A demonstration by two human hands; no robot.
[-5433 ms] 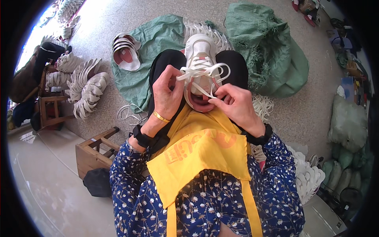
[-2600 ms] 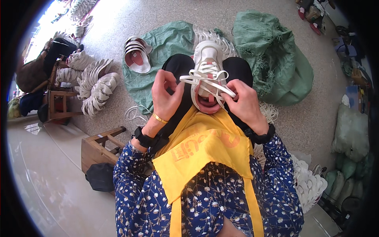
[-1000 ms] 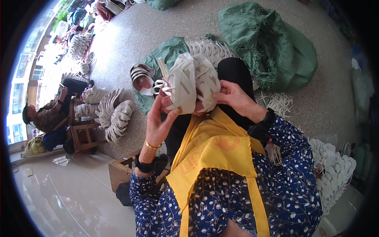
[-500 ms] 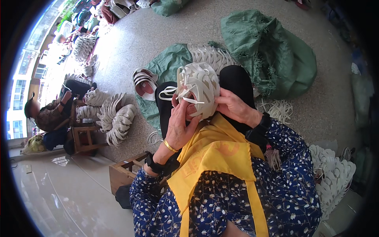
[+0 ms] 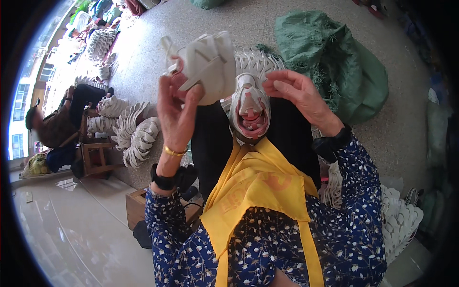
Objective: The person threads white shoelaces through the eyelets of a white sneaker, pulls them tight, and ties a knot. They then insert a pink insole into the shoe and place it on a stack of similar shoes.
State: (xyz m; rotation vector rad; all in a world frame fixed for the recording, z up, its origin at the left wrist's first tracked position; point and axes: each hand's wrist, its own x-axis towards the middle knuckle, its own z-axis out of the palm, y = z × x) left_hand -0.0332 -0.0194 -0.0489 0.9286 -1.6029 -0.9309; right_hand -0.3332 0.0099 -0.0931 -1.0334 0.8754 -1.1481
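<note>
My left hand (image 5: 179, 107) grips a white shoe upper (image 5: 210, 67) with crossing bands and a pink lining, raised above my left knee and slightly blurred. Between my knees stands a white, grey and pink shoe-shaped piece (image 5: 251, 107), its pinkish opening toward me. To the right of that piece my right hand (image 5: 299, 93) hovers with its fingers apart and slightly bent, nothing seen in it. A yellow apron (image 5: 258, 177) covers my lap.
Behind my knees lie stacked white uppers (image 5: 258, 61) and a bulky green sack (image 5: 332, 67). More uppers (image 5: 141, 143) lie on the floor at left, near a seated person (image 5: 57, 122) and a wooden stool (image 5: 100, 155). Another pile (image 5: 399, 220) is at right. A wooden box (image 5: 138, 205) stands beside me.
My left hand has lifted the white upper up and left, off the spot between my knees, uncovering the pink and grey piece. The right hand has let go of the upper and risen.
</note>
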